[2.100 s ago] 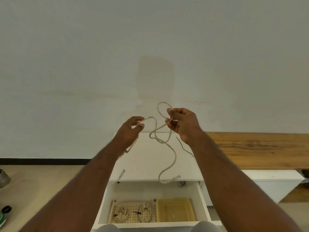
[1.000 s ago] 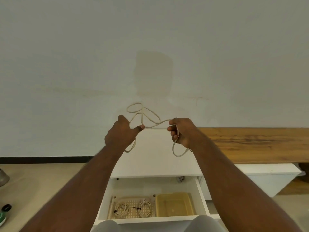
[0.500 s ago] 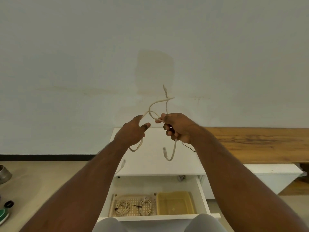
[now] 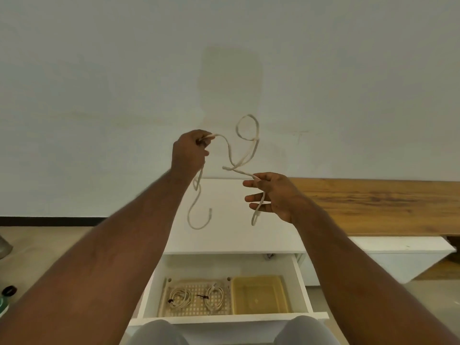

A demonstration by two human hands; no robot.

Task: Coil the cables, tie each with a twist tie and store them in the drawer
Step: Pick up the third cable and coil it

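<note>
Both hands apart now: left hand raised, cable stretched to right hand.

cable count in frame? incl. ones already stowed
3. One loose cable in the air, held between the left hand and the right hand. Two tied coils in the open drawer's perforated tray: left coil, right coil. More may be hidden.

Looks like I'm in a plain room at home: bare white wall, low white cabinet with an open drawer, long wooden bench top.
</note>
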